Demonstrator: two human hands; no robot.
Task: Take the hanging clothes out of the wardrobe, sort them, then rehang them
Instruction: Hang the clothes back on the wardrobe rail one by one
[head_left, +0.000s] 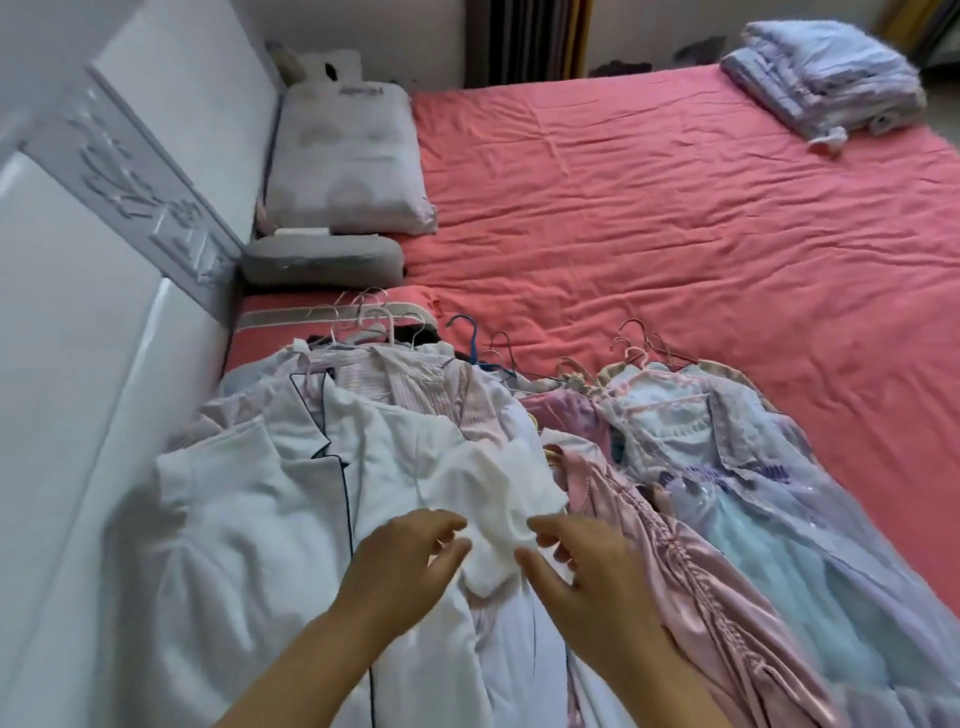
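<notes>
Several garments on hangers lie in piles on the pink bed (675, 218). The left pile is topped by a white jacket with dark piping (270, 499), with striped pink shirts under it. To its right lie a pink satin dress (691, 582) and a pale blue and lilac sheer dress (737, 467). Hanger hooks (374, 322) stick out at the piles' far end. My left hand (410, 561) and my right hand (582, 566) hover close together over a white sleeve (498, 499), fingers loosely bent beside its edge. Whether either hand pinches the cloth is unclear.
A white headboard (130, 208) runs along the left. Two pillows (348, 161) and a grey cushion (322, 262) lie at the head of the bed. A folded blue quilt (826, 78) sits at the far right corner. Curtains hang behind.
</notes>
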